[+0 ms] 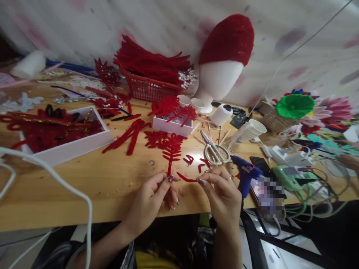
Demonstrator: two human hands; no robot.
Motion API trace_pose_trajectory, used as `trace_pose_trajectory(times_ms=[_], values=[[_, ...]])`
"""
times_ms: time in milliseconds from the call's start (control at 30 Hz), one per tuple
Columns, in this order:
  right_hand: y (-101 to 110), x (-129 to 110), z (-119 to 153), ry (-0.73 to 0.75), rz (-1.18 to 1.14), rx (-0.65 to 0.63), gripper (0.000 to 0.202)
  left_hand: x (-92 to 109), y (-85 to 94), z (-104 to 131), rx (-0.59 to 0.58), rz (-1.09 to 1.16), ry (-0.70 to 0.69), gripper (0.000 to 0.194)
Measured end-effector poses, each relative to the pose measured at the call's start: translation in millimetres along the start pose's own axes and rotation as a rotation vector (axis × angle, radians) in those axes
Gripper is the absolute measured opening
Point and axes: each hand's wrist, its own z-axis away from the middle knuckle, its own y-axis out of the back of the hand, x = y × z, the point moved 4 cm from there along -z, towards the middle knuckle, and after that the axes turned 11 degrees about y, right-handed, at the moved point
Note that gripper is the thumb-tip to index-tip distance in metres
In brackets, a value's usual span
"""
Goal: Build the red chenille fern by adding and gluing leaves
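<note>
My left hand point(158, 192) pinches the lower stem of a red pipe-cleaner leaf sprig point(171, 151), which stands up from my fingers with short side pieces along its stem. Between the thumb and fingers of my right hand point(220, 190) is the end of a short red pipe cleaner point(186, 178), slightly bent and pointing left toward the sprig's stem. Short cut red pieces point(188, 160) lie on the table just beyond my hands. Beige-handled scissors point(214, 151) rest with their blades partly open, past my right hand. A blue glue gun point(245, 172) is close to the right of it.
At the left, a white box point(75, 149) holds red shapes. Behind are a red basket point(154, 87) of pipe cleaners and a white head form point(217, 80) with a red cap. A phone point(256, 190), a green device point(287, 177) and cables crowd the right; a white cable point(53, 172) crosses the left foreground.
</note>
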Motion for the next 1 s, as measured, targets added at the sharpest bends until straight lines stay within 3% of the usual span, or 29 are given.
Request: trace_pose_trajectory(times_ms=[367,633,1000], values=[[-13.5,2.3,-17.2,0.011,-0.007,-0.016,0.012,-4.2,-4.9,1.1,-0.022,-0.2,-0.026,0.035],[-14.8,6.7,-13.1,0.017,0.067,-0.012,0.012,-3.1,-6.3,1.7,-0.086,-0.183,-0.026,0.03],[-13.2,-0.1,-14.3,0.101,0.195,-0.039,0.012,-5.3,-4.7,1.5,-0.084,-0.201,-0.057,0.03]])
